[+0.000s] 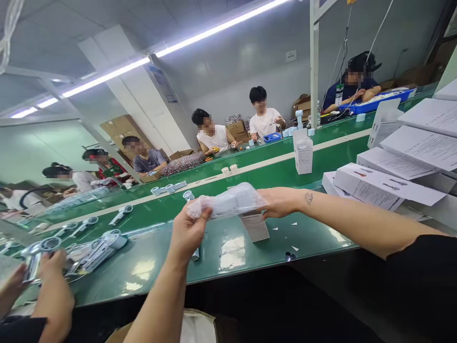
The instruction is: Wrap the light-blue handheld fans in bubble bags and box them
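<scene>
My left hand (pixel 187 231) pinches the left end of a clear plastic bag (pixel 233 201) with something pale inside, too wrapped to make out. The bag lies level above the green bench. Directly below it a small white printed box (pixel 255 228) stands slightly tilted on the bench, its top hidden by the bag. My right hand (pixel 280 202) reaches in from the right, fingers curled at the box's upper right edge and close against the bag's right end. The bag partly covers those fingers. Behind my left hand sits a light-blue part (pixel 188 195).
White printed boxes (pixel 389 183) are piled at the right; one open box (pixel 303 155) stands by the belt. At left, a co-worker's hands (pixel 52 267) handle light-blue device parts (pixel 96 250). Several people work across the green conveyor (pixel 271 174). Paper scraps (pixel 294 248) lie near the bench edge.
</scene>
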A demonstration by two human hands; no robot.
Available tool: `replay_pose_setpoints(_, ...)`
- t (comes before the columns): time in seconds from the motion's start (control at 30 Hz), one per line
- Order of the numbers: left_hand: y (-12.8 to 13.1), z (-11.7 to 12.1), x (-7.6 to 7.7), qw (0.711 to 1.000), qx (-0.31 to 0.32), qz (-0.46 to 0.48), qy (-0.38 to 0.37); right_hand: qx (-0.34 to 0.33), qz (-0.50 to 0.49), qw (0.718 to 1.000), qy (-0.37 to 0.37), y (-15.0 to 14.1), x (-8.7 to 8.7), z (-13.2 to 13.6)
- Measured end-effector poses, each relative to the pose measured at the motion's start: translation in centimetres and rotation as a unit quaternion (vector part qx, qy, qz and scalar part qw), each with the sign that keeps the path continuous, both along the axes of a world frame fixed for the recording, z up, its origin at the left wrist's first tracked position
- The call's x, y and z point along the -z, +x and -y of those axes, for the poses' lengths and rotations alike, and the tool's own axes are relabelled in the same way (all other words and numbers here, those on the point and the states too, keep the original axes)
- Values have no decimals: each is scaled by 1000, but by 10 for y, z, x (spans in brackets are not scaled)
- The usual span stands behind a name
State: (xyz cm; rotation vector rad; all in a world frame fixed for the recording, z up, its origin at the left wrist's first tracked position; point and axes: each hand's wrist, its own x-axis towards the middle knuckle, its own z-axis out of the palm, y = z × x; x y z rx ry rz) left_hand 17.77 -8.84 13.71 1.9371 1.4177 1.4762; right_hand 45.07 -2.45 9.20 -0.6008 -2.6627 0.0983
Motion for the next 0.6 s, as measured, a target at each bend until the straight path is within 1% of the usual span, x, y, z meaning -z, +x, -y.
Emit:
replay_pose_setpoints(0.07, -5, 1, -18, 995, -16, -96, -10, -32, 20, 999, 11, 0, 8, -1)
replay_pose_setpoints(0.1, -4, 3, -28, 991, -25, -135, -10, -35, 18, 999, 10, 0, 12, -1)
replay_pose_setpoints(0.17, 7, 8, -49, 977, -46, -208, 9, -23, -6, 1000, -11, 0, 21, 0)
replay_pose_setpoints(0.2, 16, 10, -58, 967, -42, -248, 24, -16, -22, 999, -27, -1, 26, 0)
replay_pose_setpoints(0.23, 25, 13, -66, 955, -16, -293, 38, -11, -39, 998, -42, -1, 29, -1)
replay_pose_setpoints(0.27, 33, 16, -72, 941, 26, -333, 51, -8, -56, 997, -54, -2, 33, -1)
replay_pose_setpoints(0.3, 39, 19, -77, 929, 71, -358, 60, -7, -73, 995, -62, -2, 35, -3)
replay_pose_setpoints(0.33, 43, 22, -81, 925, 102, -359, 67, -4, -87, 994, -68, -2, 37, -4)
replay_pose_setpoints(0.37, 44, 23, -84, 935, 108, -329, 72, -3, -98, 992, -73, -2, 38, -6)
replay_pose_setpoints(0.4, 42, 24, -86, 957, 91, -264, 79, -1, -104, 991, -79, -1, 39, -9)
replay_pose_setpoints(0.43, 39, 22, -87, 980, 62, -170, 86, -1, -109, 990, -85, -1, 39, -11)
replay_pose_setpoints(0.47, 34, 18, -86, 994, 37, -64, 80, -3, -112, 990, -88, -1, 39, -14)
replay_pose_setpoints(0.5, 30, 12, -85, 998, 26, 32, 54, -7, -115, 989, -89, 0, 39, -16)
replay_pose_setpoints(0.53, 27, 5, -83, 994, 26, 103, 13, -13, -120, 989, -87, 0, 38, -18)
replay_pose_setpoints(0.57, 26, -3, -80, 990, 31, 133, -36, -21, -127, 988, -85, 0, 38, -20)
replay_pose_setpoints(0.6, 26, -11, -77, 990, 27, 117, -79, -29, -137, 987, -82, -1, 37, -21)
